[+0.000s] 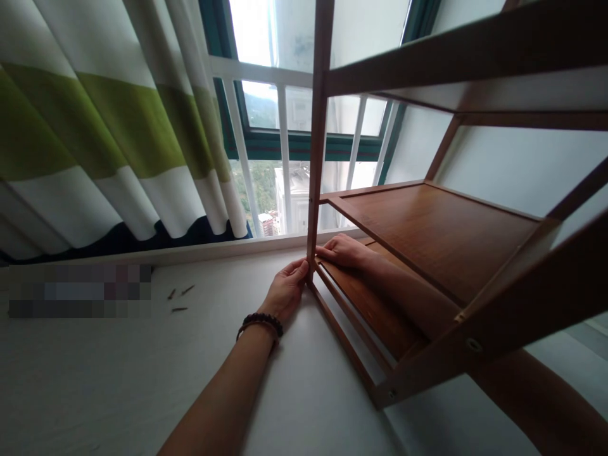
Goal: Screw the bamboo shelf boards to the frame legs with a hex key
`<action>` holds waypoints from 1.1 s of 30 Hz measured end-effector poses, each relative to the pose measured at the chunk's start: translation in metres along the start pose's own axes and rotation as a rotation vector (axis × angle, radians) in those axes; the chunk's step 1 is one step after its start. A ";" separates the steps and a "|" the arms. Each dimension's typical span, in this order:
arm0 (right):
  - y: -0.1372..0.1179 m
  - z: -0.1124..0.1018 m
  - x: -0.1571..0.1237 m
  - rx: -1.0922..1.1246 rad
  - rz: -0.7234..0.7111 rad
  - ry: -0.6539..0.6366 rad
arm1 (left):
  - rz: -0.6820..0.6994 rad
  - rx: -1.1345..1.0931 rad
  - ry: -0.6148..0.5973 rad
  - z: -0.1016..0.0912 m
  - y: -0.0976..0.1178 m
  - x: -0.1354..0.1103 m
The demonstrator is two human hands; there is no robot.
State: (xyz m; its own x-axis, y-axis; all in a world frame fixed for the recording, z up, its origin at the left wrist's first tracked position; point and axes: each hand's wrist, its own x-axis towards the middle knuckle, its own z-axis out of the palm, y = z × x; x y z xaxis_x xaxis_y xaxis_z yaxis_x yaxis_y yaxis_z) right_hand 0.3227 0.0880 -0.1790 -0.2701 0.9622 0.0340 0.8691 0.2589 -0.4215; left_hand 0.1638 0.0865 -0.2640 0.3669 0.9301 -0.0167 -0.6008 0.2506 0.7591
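A brown wooden shelf rack [319, 145] stands on the pale floor at the right. My left hand [286, 290], with dark bracelets at the wrist, is closed around the foot of its far left post, thumb against the wood. Reaching through the rack below the middle shelf board [441, 218], my right arm brings my right hand [348, 251] to the same post from inside. Its fingers are curled at the corner where the lowest shelf board [368, 307] meets the post. What lies under those fingertips is hidden.
Three small dark screw-like pieces [179, 309] lie on the floor [204, 380] at the left. A white and green curtain [137, 133] hangs behind them. White railings [284, 145] cross the window behind the rack. A blurred-out patch [76, 291] covers something at far left.
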 end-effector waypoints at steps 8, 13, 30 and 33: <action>-0.006 -0.003 -0.002 -0.102 0.000 0.003 | -0.014 -0.008 -0.028 0.000 0.000 0.000; -0.005 -0.004 -0.003 -0.129 0.027 0.013 | 0.038 0.001 -0.030 0.004 -0.001 -0.004; -0.028 0.006 0.001 -0.204 0.039 0.060 | -0.005 -0.036 -0.082 -0.010 0.013 -0.002; -0.027 0.007 0.001 -0.205 0.038 0.056 | -0.020 -0.028 -0.096 -0.011 0.015 -0.003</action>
State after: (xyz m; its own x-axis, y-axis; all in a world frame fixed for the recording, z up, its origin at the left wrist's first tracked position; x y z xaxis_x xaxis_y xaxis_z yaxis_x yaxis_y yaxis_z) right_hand 0.2957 0.0815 -0.1734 -0.2172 0.9733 0.0746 0.9457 0.2288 -0.2308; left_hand 0.1458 0.0909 -0.2601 0.4442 0.8954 0.0319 -0.6121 0.2773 0.7406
